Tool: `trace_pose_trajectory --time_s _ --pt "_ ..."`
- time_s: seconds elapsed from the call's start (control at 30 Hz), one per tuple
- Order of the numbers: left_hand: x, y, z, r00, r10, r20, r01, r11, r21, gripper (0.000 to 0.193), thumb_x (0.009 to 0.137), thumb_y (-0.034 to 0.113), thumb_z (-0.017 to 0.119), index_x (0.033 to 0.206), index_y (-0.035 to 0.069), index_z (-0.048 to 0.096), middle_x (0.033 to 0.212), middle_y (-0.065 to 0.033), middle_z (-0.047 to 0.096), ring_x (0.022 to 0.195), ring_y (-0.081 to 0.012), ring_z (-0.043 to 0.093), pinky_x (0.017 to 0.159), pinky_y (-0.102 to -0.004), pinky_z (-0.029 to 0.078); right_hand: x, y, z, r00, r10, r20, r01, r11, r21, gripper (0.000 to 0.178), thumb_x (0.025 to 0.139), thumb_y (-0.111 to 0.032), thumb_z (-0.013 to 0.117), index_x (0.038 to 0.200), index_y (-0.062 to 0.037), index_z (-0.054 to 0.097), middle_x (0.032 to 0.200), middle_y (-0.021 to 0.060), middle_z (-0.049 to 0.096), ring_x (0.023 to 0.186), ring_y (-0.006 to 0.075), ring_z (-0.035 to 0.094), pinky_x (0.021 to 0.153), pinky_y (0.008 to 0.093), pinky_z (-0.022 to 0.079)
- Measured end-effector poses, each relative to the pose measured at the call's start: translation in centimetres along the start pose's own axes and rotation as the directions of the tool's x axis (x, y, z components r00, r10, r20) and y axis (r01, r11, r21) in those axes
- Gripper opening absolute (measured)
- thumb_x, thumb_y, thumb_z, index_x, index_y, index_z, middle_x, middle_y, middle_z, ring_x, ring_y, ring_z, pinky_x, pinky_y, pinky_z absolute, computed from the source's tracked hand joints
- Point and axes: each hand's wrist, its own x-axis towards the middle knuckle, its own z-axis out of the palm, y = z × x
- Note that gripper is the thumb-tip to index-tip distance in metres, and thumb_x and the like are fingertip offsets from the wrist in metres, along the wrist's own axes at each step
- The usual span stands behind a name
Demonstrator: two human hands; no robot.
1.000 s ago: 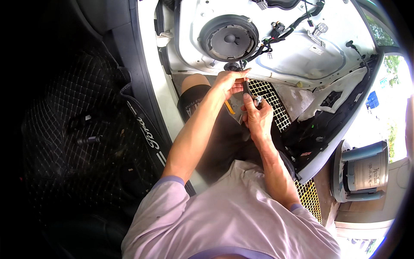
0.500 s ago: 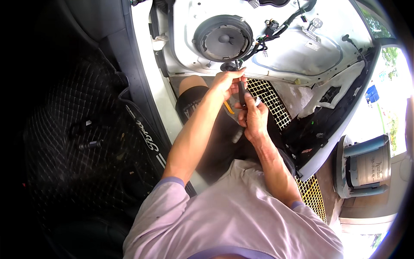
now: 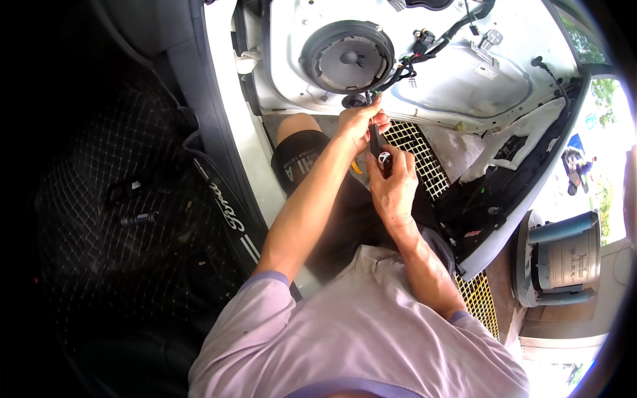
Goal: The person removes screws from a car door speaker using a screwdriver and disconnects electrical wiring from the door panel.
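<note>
A black-handled, screwdriver-like tool runs between my two hands, below the round speaker in the stripped car door. My right hand is closed around its lower part, where a round, white-ringed end shows beside the fingers. My left hand has its fingers bent around the upper end, thumb pointing up at the door's lower part. Close above those fingers sits a small round black part. The tool's tip is too small and covered to make out.
Black wiring crosses the bare white door panel. A yellow grating lies under the door, and the white door sill runs along my left. Beyond it is a quilted black floor mat. A bucket-like container stands at far right.
My right hand has shifted its grip and turned, so the white-ringed end now shows. The grey end below that hand is out of sight. My left hand stays at the tool's upper end.
</note>
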Motion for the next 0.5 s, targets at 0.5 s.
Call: trace_pose_trajectory --time_s 0.5 --pt "0.2 0.9 -3.9 0.904 -0.121 0.410 0.159 0.985 -0.061 0.029 0.093 0.017 0.060 0.111 -0.006 0.057 0.100 -0.0151 0.064 0.092 -0.0249 0.065 0.093 -0.0419 0.053 0.6 -0.1 0.7 0.787 0.481 0.386 -0.612 0.536 0.581 0.022 0.092 -0.019 0.062 0.087 0.0018 0.060 0.069 0.0084 0.064 0.043 0.0105 0.051 0.038 0.0226 0.035"
